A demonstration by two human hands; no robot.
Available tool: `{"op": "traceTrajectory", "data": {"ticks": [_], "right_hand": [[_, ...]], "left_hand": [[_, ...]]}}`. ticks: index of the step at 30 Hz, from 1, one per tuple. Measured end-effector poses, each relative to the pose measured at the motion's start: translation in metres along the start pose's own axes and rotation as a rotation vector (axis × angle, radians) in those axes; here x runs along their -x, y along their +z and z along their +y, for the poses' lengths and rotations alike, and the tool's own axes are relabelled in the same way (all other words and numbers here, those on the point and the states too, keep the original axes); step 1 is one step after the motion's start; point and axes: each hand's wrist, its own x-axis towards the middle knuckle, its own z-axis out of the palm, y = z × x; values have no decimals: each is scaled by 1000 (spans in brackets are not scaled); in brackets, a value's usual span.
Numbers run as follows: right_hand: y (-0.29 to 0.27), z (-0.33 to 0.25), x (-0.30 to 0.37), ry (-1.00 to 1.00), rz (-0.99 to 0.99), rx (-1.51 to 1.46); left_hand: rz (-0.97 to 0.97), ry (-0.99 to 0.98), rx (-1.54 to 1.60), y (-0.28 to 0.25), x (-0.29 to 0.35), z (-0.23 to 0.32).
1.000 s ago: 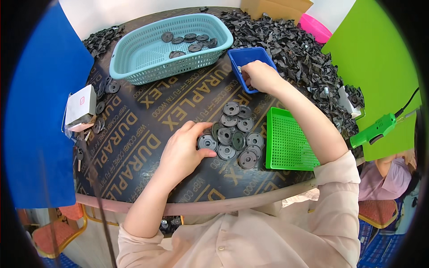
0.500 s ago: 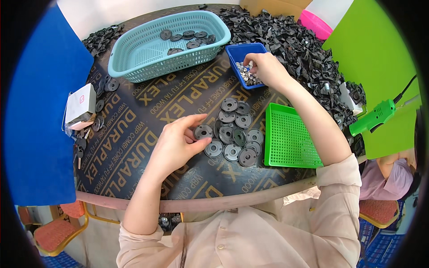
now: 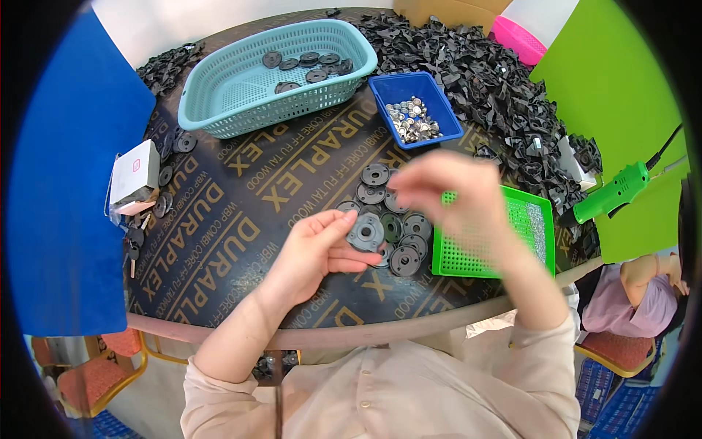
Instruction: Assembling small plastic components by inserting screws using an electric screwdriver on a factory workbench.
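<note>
Between the thumb and fingers of my left hand (image 3: 313, 247) is a dark grey round disc (image 3: 365, 232) with a hole in its middle, its face tilted up. It is raised over a cluster of similar loose discs (image 3: 404, 259) on the table. My right hand (image 3: 457, 194) is smeared by motion above the cluster's right side and the green tray; whether its fingers hold anything I cannot make out. Behind it stands a blue bin (image 3: 447, 110) with small shiny metal pieces (image 3: 415, 118) inside.
A perforated green tray (image 3: 446, 269) holds small clear bits along its right side. Several discs lie in the light blue basket (image 3: 219, 62). Black parts (image 3: 475, 80) are heaped along the back right, by a green electric screwdriver (image 3: 614, 192). At left is a white box (image 3: 134, 172). Another person sits at right.
My right hand has left the blue bin and come back toward me, near my left hand. The left hand has lifted a disc and turned its palm upward, moving slightly right.
</note>
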Motion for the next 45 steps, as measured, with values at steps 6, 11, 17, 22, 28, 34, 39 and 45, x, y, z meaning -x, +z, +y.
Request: {"op": "traceTrajectory", "data": {"ticks": [6, 11, 17, 22, 28, 34, 39, 45], "right_hand": [[26, -13, 38, -189, -9, 288], [35, 0, 42, -146, 32, 22], [32, 2, 45, -13, 48, -163], [-2, 12, 32, 26, 183, -3], [-92, 101, 12, 226, -358, 886], [-94, 143, 8, 182, -513, 929], [-105, 89, 19, 328, -356, 802], [-82, 25, 71, 367, 203, -311]], "left_hand": [[-102, -30, 140, 8, 2, -6], [-171, 15, 64, -4, 2, -10], [-93, -32, -45, 3, 2, -5], [-42, -30, -124, 5, 2, -5], [-65, -51, -186, 8, 3, -4], [-58, -112, -142, 9, 2, -6], [-92, -148, -22, 9, 4, -6], [-69, -227, -43, 15, 13, -4]]}}
